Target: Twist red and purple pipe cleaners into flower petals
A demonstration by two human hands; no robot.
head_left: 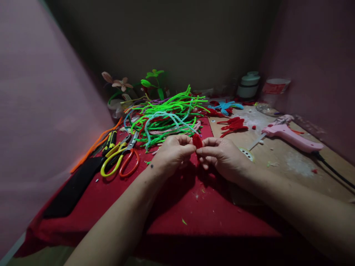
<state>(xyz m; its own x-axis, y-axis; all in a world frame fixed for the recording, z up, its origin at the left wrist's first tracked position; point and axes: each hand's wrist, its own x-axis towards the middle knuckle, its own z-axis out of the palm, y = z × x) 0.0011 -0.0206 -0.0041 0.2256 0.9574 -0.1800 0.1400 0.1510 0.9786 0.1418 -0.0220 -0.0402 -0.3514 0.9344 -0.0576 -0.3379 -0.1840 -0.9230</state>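
Left hand and right hand pinching a fuzzy, rounded red chenille piece; room between the forearms, over scrap-flecked red cloth to its front edge.

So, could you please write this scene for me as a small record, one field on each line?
Left hand: the left hand pinches a red fuzzy piece
Right hand: the right hand pinches it from the other side
Beyond the hands: pile of fuzzy stems, mostly green
Left side: scissors, one handle yellow, one orange-red
Right side: pink glue gun on a tan board
Covering: red cloth
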